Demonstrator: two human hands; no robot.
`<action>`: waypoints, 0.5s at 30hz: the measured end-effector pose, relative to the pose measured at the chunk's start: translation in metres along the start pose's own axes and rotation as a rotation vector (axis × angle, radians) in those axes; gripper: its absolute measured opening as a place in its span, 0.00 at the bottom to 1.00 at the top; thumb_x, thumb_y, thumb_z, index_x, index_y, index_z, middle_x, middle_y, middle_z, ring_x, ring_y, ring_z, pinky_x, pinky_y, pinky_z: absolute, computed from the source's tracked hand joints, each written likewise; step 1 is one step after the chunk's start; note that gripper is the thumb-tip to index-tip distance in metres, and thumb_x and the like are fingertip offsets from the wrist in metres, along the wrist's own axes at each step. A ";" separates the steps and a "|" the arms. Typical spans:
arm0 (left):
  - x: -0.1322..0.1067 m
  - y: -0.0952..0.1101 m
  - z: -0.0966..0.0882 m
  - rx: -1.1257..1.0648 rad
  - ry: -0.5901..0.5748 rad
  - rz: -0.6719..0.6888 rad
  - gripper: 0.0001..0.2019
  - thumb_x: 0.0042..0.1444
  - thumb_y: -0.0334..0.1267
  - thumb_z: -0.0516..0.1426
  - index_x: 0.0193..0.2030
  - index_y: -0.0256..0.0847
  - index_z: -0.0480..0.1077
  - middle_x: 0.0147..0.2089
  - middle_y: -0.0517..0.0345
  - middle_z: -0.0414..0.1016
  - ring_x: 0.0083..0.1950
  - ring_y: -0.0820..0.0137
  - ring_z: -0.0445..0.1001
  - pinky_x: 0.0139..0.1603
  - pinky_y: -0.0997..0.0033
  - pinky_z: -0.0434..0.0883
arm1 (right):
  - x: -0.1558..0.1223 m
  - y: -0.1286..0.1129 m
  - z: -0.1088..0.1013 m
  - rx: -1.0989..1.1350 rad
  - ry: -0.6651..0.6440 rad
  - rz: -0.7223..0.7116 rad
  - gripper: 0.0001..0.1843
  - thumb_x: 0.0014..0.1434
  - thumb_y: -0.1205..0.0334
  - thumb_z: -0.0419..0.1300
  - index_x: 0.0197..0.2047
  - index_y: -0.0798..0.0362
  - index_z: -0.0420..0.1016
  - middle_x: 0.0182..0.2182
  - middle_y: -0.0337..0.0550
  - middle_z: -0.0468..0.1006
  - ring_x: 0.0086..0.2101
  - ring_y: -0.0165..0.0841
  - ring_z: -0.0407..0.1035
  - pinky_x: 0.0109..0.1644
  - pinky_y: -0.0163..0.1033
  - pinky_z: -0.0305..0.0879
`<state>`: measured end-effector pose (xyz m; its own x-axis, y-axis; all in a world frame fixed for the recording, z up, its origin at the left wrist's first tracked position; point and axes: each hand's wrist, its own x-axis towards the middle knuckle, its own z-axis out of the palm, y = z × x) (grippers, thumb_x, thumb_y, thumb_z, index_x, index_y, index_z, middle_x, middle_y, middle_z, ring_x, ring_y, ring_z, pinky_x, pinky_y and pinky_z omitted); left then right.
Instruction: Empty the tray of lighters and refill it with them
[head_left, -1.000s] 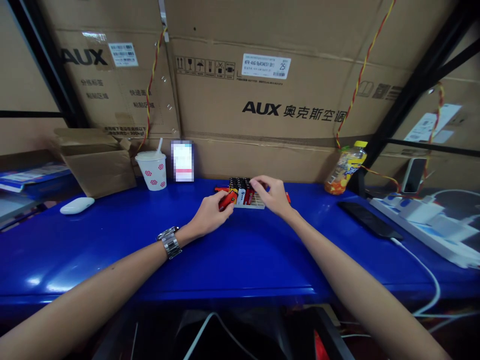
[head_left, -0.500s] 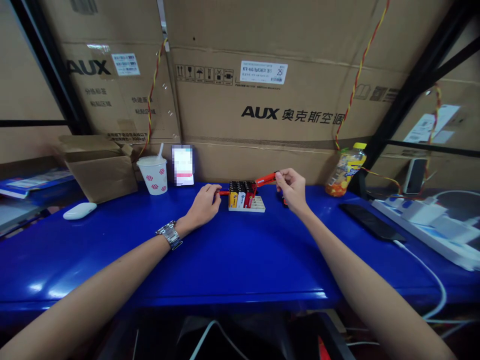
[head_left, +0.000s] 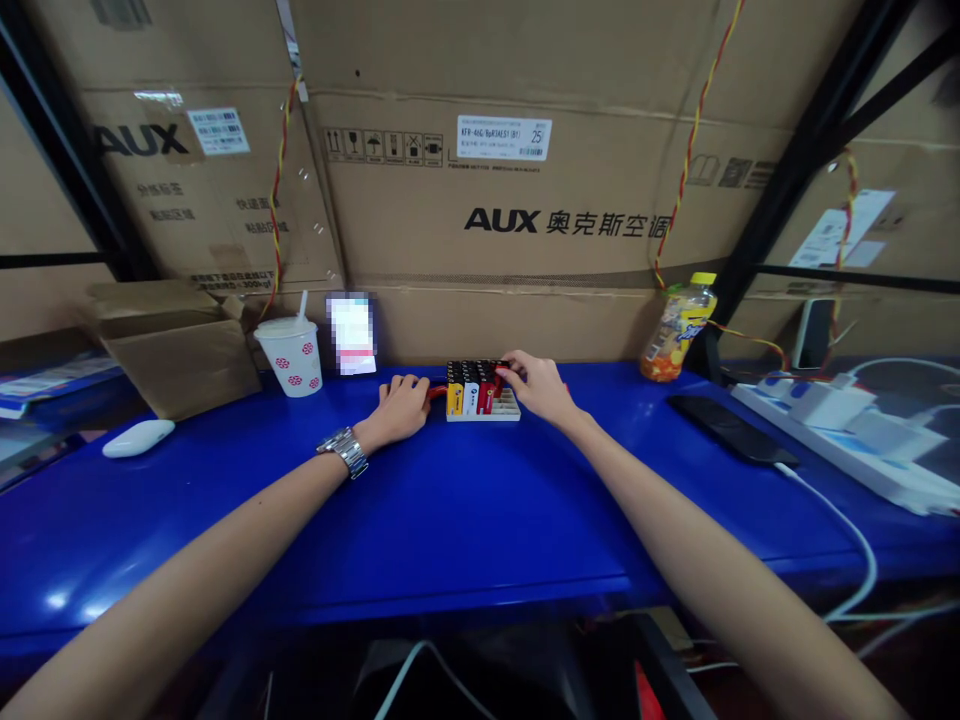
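Note:
A white slotted tray [head_left: 501,410] sits on the blue table [head_left: 465,500] near the back wall, with several upright lighters [head_left: 471,385] in its far rows, red, yellow and white. My right hand [head_left: 534,386] is at the tray's right side, fingers pinched on a red lighter standing among the others. My left hand [head_left: 401,406] rests on the table just left of the tray, fingers curled over a red lighter [head_left: 435,392] lying there. A metal watch [head_left: 343,451] is on my left wrist.
A paper cup with a straw [head_left: 291,354], an open cardboard box [head_left: 176,342] and a white mouse [head_left: 138,437] stand at the left. A drink bottle [head_left: 676,327], a black phone [head_left: 716,428], a power strip [head_left: 840,440] and a white cable lie at the right. Big cartons form the back wall.
My right hand, which held a red lighter up in the air, has come down to the tray with it. My left hand stayed by the tray's left side.

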<state>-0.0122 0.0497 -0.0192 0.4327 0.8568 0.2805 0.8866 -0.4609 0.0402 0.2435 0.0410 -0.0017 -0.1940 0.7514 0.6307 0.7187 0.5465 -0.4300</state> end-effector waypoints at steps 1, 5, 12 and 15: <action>-0.003 -0.001 0.000 -0.010 -0.003 -0.008 0.16 0.62 0.38 0.44 0.50 0.35 0.66 0.50 0.38 0.70 0.50 0.50 0.66 0.46 0.49 0.63 | -0.001 0.001 0.001 0.021 -0.015 0.007 0.12 0.60 0.58 0.54 0.43 0.54 0.73 0.28 0.45 0.78 0.28 0.35 0.71 0.36 0.39 0.63; -0.012 -0.001 0.002 -0.034 0.055 -0.096 0.18 0.63 0.45 0.45 0.49 0.37 0.67 0.50 0.40 0.70 0.48 0.52 0.67 0.44 0.52 0.64 | -0.003 0.003 0.002 0.082 -0.104 0.021 0.21 0.59 0.61 0.54 0.55 0.54 0.68 0.30 0.44 0.79 0.27 0.34 0.71 0.37 0.40 0.64; -0.016 -0.002 -0.004 -0.190 0.094 -0.124 0.10 0.55 0.42 0.54 0.39 0.38 0.67 0.44 0.45 0.72 0.44 0.57 0.70 0.41 0.58 0.65 | -0.005 0.011 -0.036 -0.339 -0.010 0.369 0.15 0.60 0.55 0.51 0.46 0.50 0.72 0.37 0.49 0.80 0.39 0.43 0.73 0.42 0.45 0.65; -0.018 -0.003 -0.010 -0.362 0.183 -0.136 0.07 0.51 0.39 0.56 0.35 0.39 0.66 0.38 0.51 0.73 0.38 0.63 0.71 0.38 0.64 0.65 | -0.010 0.024 -0.052 -0.498 -0.113 0.618 0.16 0.59 0.52 0.52 0.43 0.52 0.73 0.42 0.55 0.78 0.45 0.48 0.72 0.43 0.47 0.65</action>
<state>-0.0241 0.0333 -0.0148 0.2505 0.8754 0.4134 0.8048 -0.4257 0.4137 0.2971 0.0272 0.0154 0.2891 0.9116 0.2923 0.9266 -0.1897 -0.3248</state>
